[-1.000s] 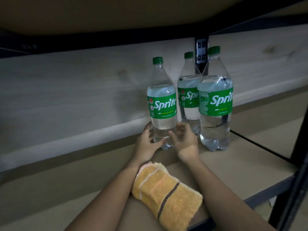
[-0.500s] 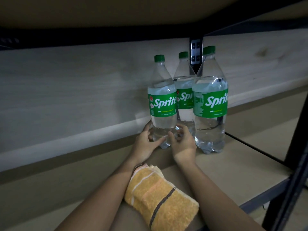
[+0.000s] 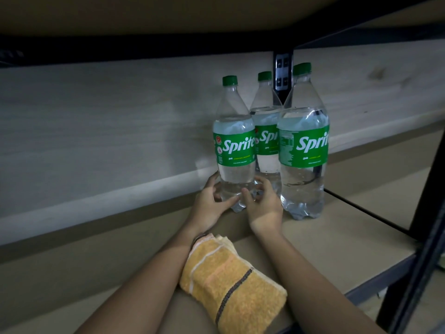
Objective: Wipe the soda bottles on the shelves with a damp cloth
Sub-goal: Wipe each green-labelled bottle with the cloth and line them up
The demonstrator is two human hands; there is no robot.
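Observation:
Three clear Sprite bottles with green caps stand upright on the shelf board [image 3: 337,249]. My left hand [image 3: 209,203] and my right hand [image 3: 263,206] grip the base of the left bottle [image 3: 234,145] from either side, fingers curled round it. The middle bottle [image 3: 266,138] stands behind, partly hidden. The right bottle [image 3: 303,145] stands close beside my right hand. A folded orange towel [image 3: 231,283] with a dark stripe lies on the shelf between my forearms, held by neither hand.
A pale wooden back wall [image 3: 108,141] runs behind the bottles. The upper shelf hangs low overhead. A black metal upright [image 3: 283,73] stands behind the bottles and another post [image 3: 428,213] at the right front corner. A seam divides the board right of the bottles.
Both hands have stayed round the left bottle's base. The view has shifted slightly, and the left bottle now stands closer against the middle one.

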